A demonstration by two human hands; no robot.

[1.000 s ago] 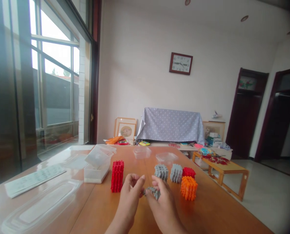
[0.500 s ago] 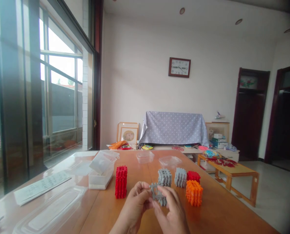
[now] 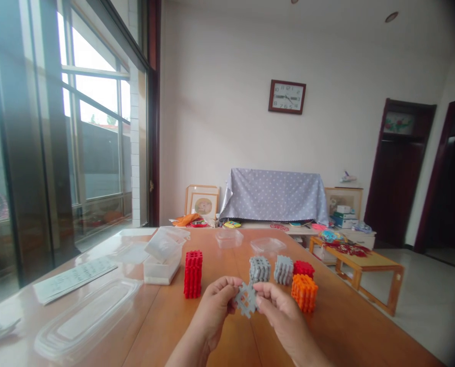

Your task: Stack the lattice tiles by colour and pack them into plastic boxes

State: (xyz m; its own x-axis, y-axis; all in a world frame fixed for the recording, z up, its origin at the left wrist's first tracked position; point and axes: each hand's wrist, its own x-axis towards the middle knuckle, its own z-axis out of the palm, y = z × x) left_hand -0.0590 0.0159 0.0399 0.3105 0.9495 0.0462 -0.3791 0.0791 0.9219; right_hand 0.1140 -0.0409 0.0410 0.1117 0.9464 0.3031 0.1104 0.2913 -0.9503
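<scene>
Brown table (image 3: 166,336) filled lower part of view. Long clear lid (image 3: 92,316) lay at left, near papers (image 3: 74,279); translucent box (image 3: 160,271) stood beyond lid. Left hand (image 3: 217,308) and right hand (image 3: 279,308) were over table, each grasping side of gray lattice piece (image 3: 246,300) with thumb and fingers. Red stack (image 3: 193,274) stood beyond left hand. Gray stacks (image 3: 260,269) and orange stack (image 3: 304,293) stood beyond right hand. Smallest, gray lattice piece, was between both hands, before gray stacks.
</scene>
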